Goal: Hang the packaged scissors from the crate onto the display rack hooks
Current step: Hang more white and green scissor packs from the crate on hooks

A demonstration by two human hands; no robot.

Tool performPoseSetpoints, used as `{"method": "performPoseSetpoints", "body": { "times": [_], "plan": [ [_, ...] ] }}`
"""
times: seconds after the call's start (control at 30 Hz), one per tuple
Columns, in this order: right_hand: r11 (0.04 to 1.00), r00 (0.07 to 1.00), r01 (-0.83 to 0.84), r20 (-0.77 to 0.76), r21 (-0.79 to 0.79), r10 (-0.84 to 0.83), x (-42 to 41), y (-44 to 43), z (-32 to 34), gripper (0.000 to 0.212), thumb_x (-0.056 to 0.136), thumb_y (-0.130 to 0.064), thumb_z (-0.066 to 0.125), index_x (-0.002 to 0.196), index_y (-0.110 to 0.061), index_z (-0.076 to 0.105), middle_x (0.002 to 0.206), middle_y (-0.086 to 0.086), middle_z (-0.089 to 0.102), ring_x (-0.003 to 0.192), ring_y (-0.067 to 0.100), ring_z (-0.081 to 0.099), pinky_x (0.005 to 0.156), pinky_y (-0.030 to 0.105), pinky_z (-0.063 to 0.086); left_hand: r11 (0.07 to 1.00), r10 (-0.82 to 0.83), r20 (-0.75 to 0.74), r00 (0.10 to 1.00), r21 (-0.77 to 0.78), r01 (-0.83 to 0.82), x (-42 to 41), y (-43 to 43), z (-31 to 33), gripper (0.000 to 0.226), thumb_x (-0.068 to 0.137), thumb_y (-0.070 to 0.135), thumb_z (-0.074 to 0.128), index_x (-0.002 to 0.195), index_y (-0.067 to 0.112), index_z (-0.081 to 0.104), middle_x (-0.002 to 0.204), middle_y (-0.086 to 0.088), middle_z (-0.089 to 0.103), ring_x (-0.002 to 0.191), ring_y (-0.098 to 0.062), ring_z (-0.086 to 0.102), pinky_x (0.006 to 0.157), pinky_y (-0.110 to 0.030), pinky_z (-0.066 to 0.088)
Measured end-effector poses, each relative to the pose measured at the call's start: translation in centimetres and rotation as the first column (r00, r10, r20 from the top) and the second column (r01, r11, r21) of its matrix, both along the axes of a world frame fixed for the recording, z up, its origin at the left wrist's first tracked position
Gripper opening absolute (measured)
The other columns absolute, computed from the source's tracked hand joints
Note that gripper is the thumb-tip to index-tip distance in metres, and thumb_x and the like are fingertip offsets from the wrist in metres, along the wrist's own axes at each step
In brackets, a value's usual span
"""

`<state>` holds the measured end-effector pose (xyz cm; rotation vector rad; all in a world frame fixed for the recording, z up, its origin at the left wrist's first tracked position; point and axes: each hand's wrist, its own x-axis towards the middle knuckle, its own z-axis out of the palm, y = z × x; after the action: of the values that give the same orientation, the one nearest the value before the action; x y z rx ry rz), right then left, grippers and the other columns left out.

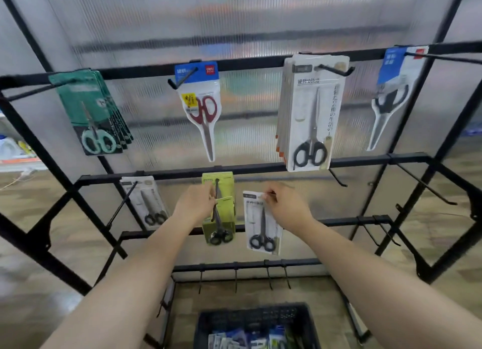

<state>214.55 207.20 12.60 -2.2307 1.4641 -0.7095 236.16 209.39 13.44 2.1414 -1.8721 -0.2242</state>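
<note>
**Scissor Packs at Second Rail**

Nearest, low in view: dark crate (208,320) with loose packs inside. Above it, left hand (194,202) pinching green pack (224,210) on hook (217,188) at middle of rack (260,168) second rail. Right hand (285,207) pinching top edge of white pack (263,226), just beside green pack, below that rail. Farthest, along top rail: other hung packs (310,114).

From my feed: left hand (194,204) and right hand (287,207) are both bare. Left forearm (135,278) and right forearm (365,267) are bare too, right down to the near frame edge. They look smooth, broad near me and tapering to the wrists. Fingers are blurred; I can't resolve nails or finer detail.
</note>
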Motion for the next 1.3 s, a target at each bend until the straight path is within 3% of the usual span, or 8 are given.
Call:
{"method": "performPoseSetpoints", "body": {
  "times": [0.1, 0.23, 0.47, 0.63, 0.9, 1.17, 1.3],
  "plan": [
    [1.0, 1.0, -0.002, 0.009, 0.025, 0.002, 0.1, -1.4, -0.6, 0.017, 0.097, -0.026, 0.045, 0.089, -0.016, 0.055, 0.082, 0.001, 0.06, 0.077, 0.02, 0.057, 0.069, 0.04, 0.05, 0.998, 0.04, -0.017, 0.999, -0.045, -0.04, 0.0, -1.6, 0.0, 0.009, 0.09, 0.02, 0.058, 0.085, 0.013, 0.057, 0.087, -0.006, 0.063, 0.082, -0.023, 0.057, 0.067, -0.032, 0.043],
    [1.0, 0.999, 0.005, 0.033, 0.027, -0.006, 0.1, -3.3, -0.7, 0.016, 0.097, -0.025, 0.045, 0.091, -0.016, 0.056, 0.086, 0.003, 0.061, 0.079, 0.02, 0.057, 0.073, 0.04, 0.05, 0.991, 0.082, -0.018, 0.996, -0.106, -0.084, -0.3, -3.5, -0.3, 0.011, 0.09, 0.017, 0.056, 0.08, 0.016, 0.052, 0.083, -0.002, 0.06, 0.079, -0.02, 0.052, 0.065, -0.03, 0.038],
    [1.0, 0.999, 0.003, 0.054, 0.031, -0.005, 0.0, -4.6, -0.8, 0.016, 0.097, -0.025, 0.046, 0.086, -0.019, 0.056, 0.081, 0.002, 0.062, 0.075, 0.018, 0.058, 0.072, 0.041, 0.052, 0.985, 0.124, -0.044, 0.991, -0.119, -0.129, 0.2, -5.7, -1.1, 0.008, 0.091, 0.021, 0.057, 0.085, 0.016, 0.055, 0.088, -0.004, 0.063, 0.081, -0.023, 0.058, 0.067, -0.033, 0.047],
    [0.998, 0.998, 0.023, 0.064, 0.055, -0.027, -0.4, -4.3, -0.5, 0.018, 0.097, -0.028, 0.046, 0.082, -0.021, 0.052, 0.079, -0.003, 0.058, 0.073, 0.013, 0.056, 0.072, 0.038, 0.053, 0.984, 0.126, 0.072, 0.989, -0.138, -0.115, 0.4, -6.6, -0.8, 0.011, 0.091, 0.026, 0.059, 0.082, 0.02, 0.054, 0.086, -0.001, 0.062, 0.077, -0.018, 0.054, 0.064, -0.028, 0.041],
    [0.994, 0.997, 0.073, 0.027, 0.084, -0.076, -1.6, -3.2, 0.0, 0.019, 0.098, -0.03, 0.045, 0.088, -0.018, 0.055, 0.083, -0.003, 0.061, 0.077, 0.015, 0.06, 0.073, 0.039, 0.055, 0.986, 0.107, 0.081, 0.991, -0.137, -0.096, 0.3, -6.1, -0.3, 0.019, 0.091, 0.023, 0.052, 0.089, 0.015, 0.069, 0.084, 0.001, 0.065, 0.079, -0.017, 0.06, 0.069, -0.032, 0.051],
    [0.996, 0.995, 0.054, 0.08, 0.065, -0.059, -1.3, -1.2, 1.0, 0.017, 0.097, -0.028, 0.045, 0.085, -0.022, 0.055, 0.082, -0.004, 0.06, 0.075, 0.014, 0.059, 0.068, 0.033, 0.053, 0.988, -0.015, 0.062, 0.998, -0.151, 0.024, -1.1, -4.1, 1.2, 0.031, 0.095, 0.023, 0.048, 0.123, 0.015, 0.058, 0.123, -0.003, 0.057, 0.111, -0.021, 0.054, 0.086, -0.035, 0.047],
    [0.999, 0.988, 0.042, 0.146, 0.015, -0.044, -1.9, -0.5, 2.5, 0.015, 0.098, -0.021, 0.044, 0.085, -0.02, 0.053, 0.078, -0.005, 0.056, 0.073, 0.013, 0.054, 0.064, 0.029, 0.046, 0.986, -0.144, 0.05, 0.988, -0.072, 0.148, -2.6, -3.4, 3.1, 0.036, 0.097, 0.025, 0.046, 0.133, 0.022, 0.05, 0.134, -0.001, 0.051, 0.121, -0.02, 0.049, 0.097, -0.034, 0.042]
  ]
}}
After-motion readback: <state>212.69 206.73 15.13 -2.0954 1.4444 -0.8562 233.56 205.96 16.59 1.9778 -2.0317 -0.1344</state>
